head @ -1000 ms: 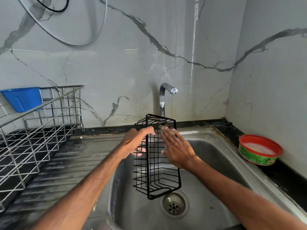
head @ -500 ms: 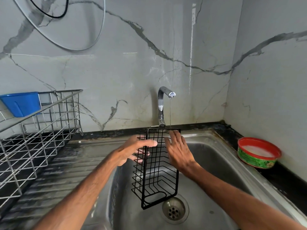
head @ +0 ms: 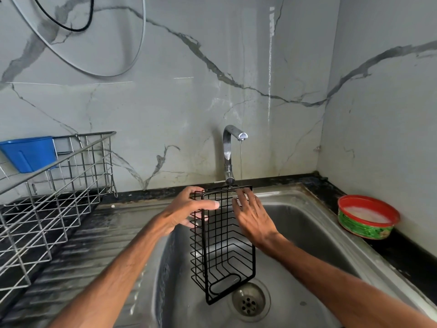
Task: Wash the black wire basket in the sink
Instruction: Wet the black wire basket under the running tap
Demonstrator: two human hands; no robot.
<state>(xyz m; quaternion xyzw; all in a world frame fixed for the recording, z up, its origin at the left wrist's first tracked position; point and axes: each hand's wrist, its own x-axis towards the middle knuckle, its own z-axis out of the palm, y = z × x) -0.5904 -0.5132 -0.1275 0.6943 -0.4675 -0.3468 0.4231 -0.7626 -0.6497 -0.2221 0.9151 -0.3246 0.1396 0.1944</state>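
Gripping the black wire basket [head: 223,245] at its top left, the left hand [head: 186,213] is holding it upright over the sink [head: 307,233] near the drain, likely so water runs off. The right hand [head: 254,217] is lying flat and open-fingered against the mesh, seemingly rubbing it under the tap's [head: 230,147] thin stream.

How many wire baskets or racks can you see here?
2. The black wire basket is held upright over the sink, between both hands. The silver dish rack sits on the left; it runs out of frame.

Cut off at the left edge: silver wire dish rack [head: 47,209] and blue plastic tub [head: 29,153]; left hand's [head: 186,213] fingers hidden behind black wire basket [head: 224,245].
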